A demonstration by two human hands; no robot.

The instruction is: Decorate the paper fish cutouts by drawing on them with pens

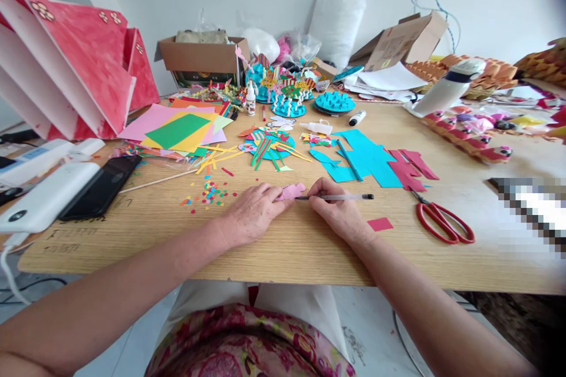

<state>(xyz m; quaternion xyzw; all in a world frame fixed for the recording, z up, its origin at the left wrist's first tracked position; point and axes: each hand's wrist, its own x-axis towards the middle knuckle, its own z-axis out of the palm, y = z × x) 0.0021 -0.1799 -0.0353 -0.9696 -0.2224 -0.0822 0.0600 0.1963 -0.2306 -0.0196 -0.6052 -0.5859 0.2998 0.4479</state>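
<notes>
My left hand (253,211) lies on the wooden table (283,253), fingers pressed down on a small pink paper piece (292,191). My right hand (336,209) is closed around a thin pen (342,197), its tip touching the pink piece and its black cap end pointing right. A small red paper scrap (380,224) lies just right of my right hand. Colourful confetti bits (211,193) are scattered left of my left hand.
Red-handled scissors (444,221) lie at right, near blue (362,159) and red (413,166) paper cut-outs. Coloured paper sheets (179,129), a paper-strip disc (267,144), glue bottles, cardboard boxes (201,56) and red boards (66,65) fill the back. A black phone (101,185) and white devices sit left.
</notes>
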